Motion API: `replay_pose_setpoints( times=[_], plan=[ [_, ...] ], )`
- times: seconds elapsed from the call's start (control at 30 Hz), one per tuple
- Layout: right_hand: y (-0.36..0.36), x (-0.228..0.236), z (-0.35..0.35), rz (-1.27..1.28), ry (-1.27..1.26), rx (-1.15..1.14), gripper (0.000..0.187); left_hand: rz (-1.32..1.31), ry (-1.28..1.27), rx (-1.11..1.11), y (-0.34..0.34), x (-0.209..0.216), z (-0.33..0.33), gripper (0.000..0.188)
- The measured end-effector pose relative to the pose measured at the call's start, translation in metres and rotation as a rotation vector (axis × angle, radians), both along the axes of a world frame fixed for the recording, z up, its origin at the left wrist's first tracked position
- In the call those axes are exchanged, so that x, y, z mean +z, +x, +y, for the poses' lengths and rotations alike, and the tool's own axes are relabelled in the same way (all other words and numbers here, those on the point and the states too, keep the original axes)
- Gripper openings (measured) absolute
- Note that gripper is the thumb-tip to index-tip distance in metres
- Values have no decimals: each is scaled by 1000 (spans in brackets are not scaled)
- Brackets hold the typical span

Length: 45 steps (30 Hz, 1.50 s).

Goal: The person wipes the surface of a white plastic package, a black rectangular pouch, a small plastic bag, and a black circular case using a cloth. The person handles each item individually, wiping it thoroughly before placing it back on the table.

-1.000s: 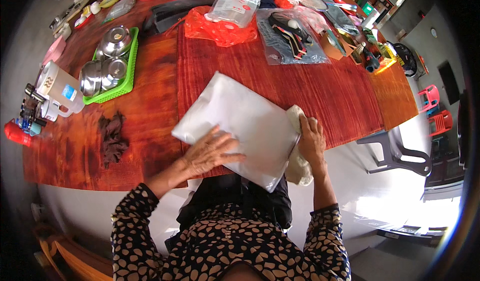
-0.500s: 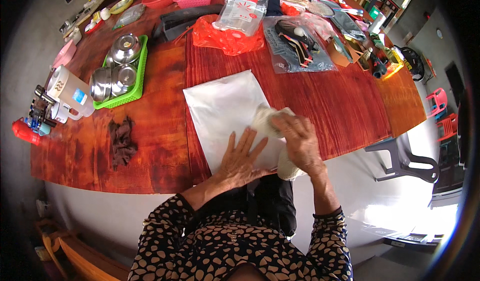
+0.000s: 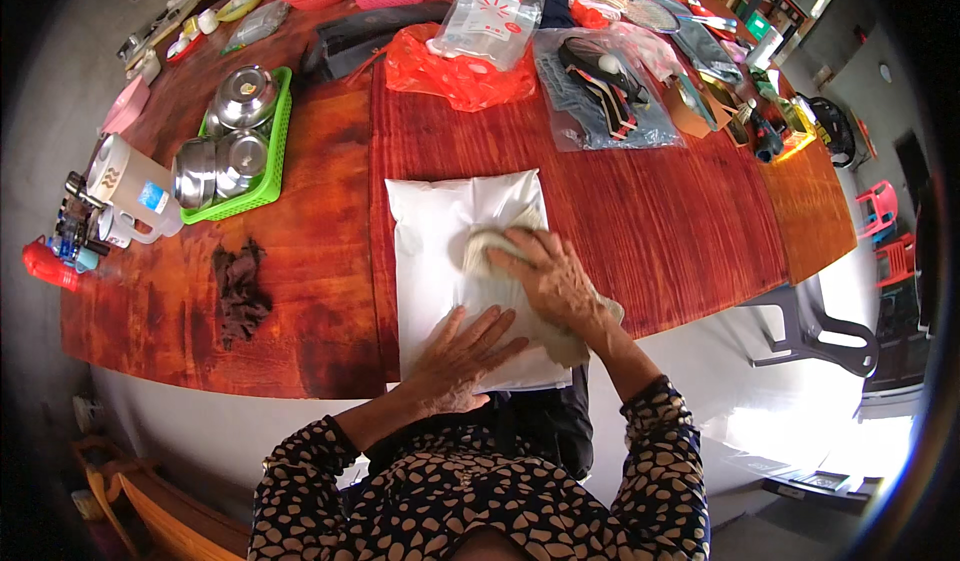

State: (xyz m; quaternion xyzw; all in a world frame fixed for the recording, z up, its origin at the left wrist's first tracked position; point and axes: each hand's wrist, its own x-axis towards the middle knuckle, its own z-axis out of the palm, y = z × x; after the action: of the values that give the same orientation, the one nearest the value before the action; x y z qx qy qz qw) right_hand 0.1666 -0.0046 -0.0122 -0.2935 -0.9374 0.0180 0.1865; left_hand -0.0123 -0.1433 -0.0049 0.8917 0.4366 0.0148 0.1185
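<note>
At the front edge of the desk (image 3: 650, 231), just right of a seam (image 3: 372, 211), a flat white package (image 3: 428, 246), near right corner past the edge. Long axis running front to back, far end leaning slightly left. Against its near left part, the left hand (image 3: 455, 366): palm down, grip apart, fingers spread toward the far right. Over its right half, the right hand (image 3: 557, 281): grip clamped on a pale cloth (image 3: 485, 248), fingers bent, forearm slanting in from the lower right, cloth trailing beneath the wrist. Farther left on the glossy red-brown wood, a crumpled dark rag (image 3: 241, 296), then a green basket (image 3: 265, 192) of steel bowls (image 3: 246, 97). Beyond the package, a red bag (image 3: 420, 71). Around the desk, a pale floor (image 3: 690, 391), a gray chair (image 3: 800, 331) to the right, gray walls (image 3: 75, 91).
</note>
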Motion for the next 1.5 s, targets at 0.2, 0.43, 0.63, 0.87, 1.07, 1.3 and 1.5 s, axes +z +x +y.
replay_pose_setpoints(
  times=[0.2,0.43,0.63,0.87,1.07,1.3,1.5],
  plan=[
    [-11,-15,69,45,81,-309,49,-163,-22,15,-5,-4,1,100],
    [-33,21,63,107,221,-262,55,-69,251,323,-37,-20,28,89],
    [-113,15,0,88,-58,269,52,-5,30,410,-41,-35,29,89],
    [-145,-6,43,170,47,108,42,-27,14,404,-40,-31,29,83],
    [-133,-13,73,143,147,-47,38,-96,101,406,-41,-25,27,82],
    [-80,-12,91,39,271,-259,38,-93,134,418,-41,-25,28,88],
    [-75,13,47,35,242,-463,48,-87,133,436,-39,-26,28,87]
  ],
)
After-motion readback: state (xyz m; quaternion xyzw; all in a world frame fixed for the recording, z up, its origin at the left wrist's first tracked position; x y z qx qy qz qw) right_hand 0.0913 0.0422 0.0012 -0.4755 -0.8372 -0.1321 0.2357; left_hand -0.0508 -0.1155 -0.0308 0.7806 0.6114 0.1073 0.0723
